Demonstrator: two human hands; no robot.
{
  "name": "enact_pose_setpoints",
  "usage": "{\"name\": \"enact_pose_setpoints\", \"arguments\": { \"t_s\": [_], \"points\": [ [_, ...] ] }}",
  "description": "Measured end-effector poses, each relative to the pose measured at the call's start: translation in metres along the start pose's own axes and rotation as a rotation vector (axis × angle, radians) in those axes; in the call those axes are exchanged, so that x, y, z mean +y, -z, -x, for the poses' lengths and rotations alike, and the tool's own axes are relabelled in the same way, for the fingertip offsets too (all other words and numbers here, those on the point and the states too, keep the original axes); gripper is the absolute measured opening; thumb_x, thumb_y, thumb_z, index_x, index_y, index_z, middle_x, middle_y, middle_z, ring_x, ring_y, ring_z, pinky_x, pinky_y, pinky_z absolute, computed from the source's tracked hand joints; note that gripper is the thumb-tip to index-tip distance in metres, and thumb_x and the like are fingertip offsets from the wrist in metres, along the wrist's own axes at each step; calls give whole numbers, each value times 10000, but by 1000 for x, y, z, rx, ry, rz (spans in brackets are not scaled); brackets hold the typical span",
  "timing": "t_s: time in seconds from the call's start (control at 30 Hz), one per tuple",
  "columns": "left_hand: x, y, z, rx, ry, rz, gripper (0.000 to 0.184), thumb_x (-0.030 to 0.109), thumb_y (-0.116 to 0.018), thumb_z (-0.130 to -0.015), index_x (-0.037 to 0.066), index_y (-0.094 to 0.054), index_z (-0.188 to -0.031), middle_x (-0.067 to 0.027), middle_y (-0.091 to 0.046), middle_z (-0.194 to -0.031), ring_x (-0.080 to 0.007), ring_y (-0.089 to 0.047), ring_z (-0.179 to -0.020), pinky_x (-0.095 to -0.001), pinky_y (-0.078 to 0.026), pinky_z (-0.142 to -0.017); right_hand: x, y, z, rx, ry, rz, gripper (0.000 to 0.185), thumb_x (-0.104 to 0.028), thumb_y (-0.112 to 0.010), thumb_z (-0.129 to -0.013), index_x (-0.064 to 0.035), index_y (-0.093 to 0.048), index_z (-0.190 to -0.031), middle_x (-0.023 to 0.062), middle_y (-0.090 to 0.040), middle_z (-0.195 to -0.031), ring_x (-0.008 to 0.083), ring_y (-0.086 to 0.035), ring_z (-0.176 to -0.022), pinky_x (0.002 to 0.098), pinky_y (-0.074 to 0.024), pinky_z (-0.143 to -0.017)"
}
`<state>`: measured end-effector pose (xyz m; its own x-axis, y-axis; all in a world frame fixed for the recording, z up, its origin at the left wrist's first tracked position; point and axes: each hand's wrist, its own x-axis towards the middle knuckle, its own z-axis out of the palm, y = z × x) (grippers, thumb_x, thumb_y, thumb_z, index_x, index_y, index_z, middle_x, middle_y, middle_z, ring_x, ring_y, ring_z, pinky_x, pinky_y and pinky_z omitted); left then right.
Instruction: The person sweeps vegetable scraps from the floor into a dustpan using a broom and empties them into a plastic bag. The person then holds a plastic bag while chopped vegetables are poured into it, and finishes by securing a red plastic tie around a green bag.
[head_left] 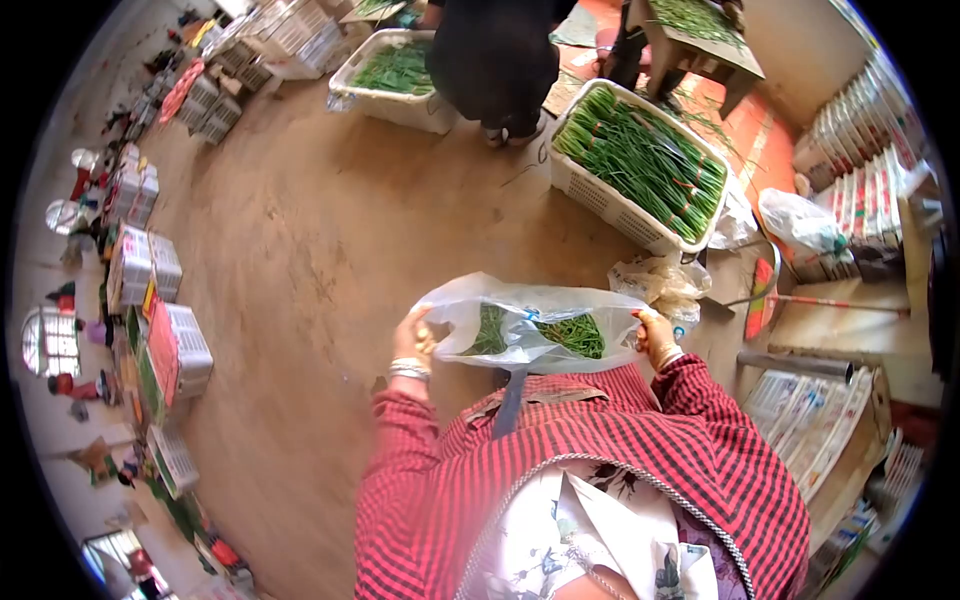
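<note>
A see-through plastic bag (590, 303) is stretched wide in front of my body, its rim spread between both hands. My left hand (414, 338) pinches the bag's left edge, and my right hand (655, 336) grips the opposite edge. Cut green stalks (572, 335) show in the bag, partly hidden by its folds. Beyond the bag, to the right, a white plastic crate (610, 208) holds several tied bundles of long green chives (645, 165).
Crumpled plastic bags (665, 285) lie on the floor near my right hand. Another white crate (400, 108) of greens stands farther off, beside a person in dark clothes (495, 60). A wooden bench (710, 55) is at upper right. Stacked crates (185, 345) line the left.
</note>
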<state>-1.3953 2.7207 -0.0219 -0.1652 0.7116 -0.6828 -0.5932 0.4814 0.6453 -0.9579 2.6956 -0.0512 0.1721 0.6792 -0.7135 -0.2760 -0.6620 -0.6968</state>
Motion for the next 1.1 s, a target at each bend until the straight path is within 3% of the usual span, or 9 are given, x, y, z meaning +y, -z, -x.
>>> {"name": "enact_pose_setpoints", "arguments": {
  "t_s": [0.13, 0.37, 0.53, 0.63, 0.7, 0.77, 0.87, 0.93, 1.1],
  "points": [
    [31, 34, 7, -168, 44, -1, 250, 269, -486, -837, 53, -579, -922, 47, -321, -388, -54, -229, -285, -211, -149, -287, 6, 2, 48, 78, 137, -59, 134, -137, -462, -835, -46, -560, -826, -17, -398, -451, 93, -294, -337, 237, -248, -330],
    [46, -62, 43, -346, -119, -153, 276, 268, -496, -840, 31, -577, -957, 41, -311, -374, -59, -230, -274, -215, -153, -273, -7, 11, 88, 223, 379, -132, 186, -138, -449, -815, -1, -576, -820, -24, -386, -460, 84, -303, -346, 233, -316, -376],
    [42, -83, 36, -347, -251, -369, 282, 274, -505, -836, 64, -544, -1020, 43, -416, -470, -52, -292, -313, -181, -193, -294, -16, 26, 97, 216, 381, -246, 170, -93, -443, -810, -7, -562, -896, -1, -478, -558, 67, -402, -420, 196, -369, -433],
    [-4, -76, -10, -293, 7, -409, 183, 303, -536, -802, 122, -553, -822, 45, -435, -512, -48, -360, -379, -176, -248, -330, 36, 57, 46, 194, 247, 10, 71, -36, -447, -772, 4, -505, -760, 95, -561, -593, 161, -526, -438, 263, -411, -392],
    [-55, -59, -55, -255, 172, -349, 98, 186, -555, -778, 131, -487, -734, 53, -421, -523, -56, -350, -377, -181, -236, -328, 62, 75, 32, 360, 0, 70, 131, -31, -432, -757, 32, -501, -850, 126, -571, -596, 185, -532, -420, 293, -402, -368],
    [-80, -66, -39, -210, 258, -328, 75, 141, -537, -772, 124, -475, -734, 50, -408, -521, -58, -358, -391, -175, -249, -345, 69, 87, 27, 450, 38, 4, 211, -10, -426, -760, 21, -486, -960, 121, -559, -584, 180, -517, -406, 296, -402, -365],
    [-103, -88, -20, -217, 282, -556, 85, 180, -501, -806, 98, -496, -827, -2, -491, -605, -117, -432, -458, -256, -345, -414, 59, 121, 8, 500, 169, -272, 641, 61, -431, -722, -78, -217, -1310, 118, -549, -604, 184, -505, -397, 315, -403, -346],
    [-133, -121, 3, -205, 241, -727, 151, 218, -469, -834, 97, -475, -925, -55, -562, -709, -169, -477, -499, -332, -402, -470, 36, 171, -17, 630, 188, -332, 717, 81, -420, -709, -148, -173, -1342, 126, -551, -617, 186, -509, -407, 316, -415, -352],
    [-143, -190, 81, -363, 91, -834, 134, 162, -479, -835, 85, -449, -941, -70, -584, -705, -144, -507, -506, -277, -410, -455, -3, 190, -26, 678, 150, -228, 757, 36, -417, -721, -208, -122, -1374, 117, -563, -704, 175, -539, -490, 290, -422, -419]
  ]
}}
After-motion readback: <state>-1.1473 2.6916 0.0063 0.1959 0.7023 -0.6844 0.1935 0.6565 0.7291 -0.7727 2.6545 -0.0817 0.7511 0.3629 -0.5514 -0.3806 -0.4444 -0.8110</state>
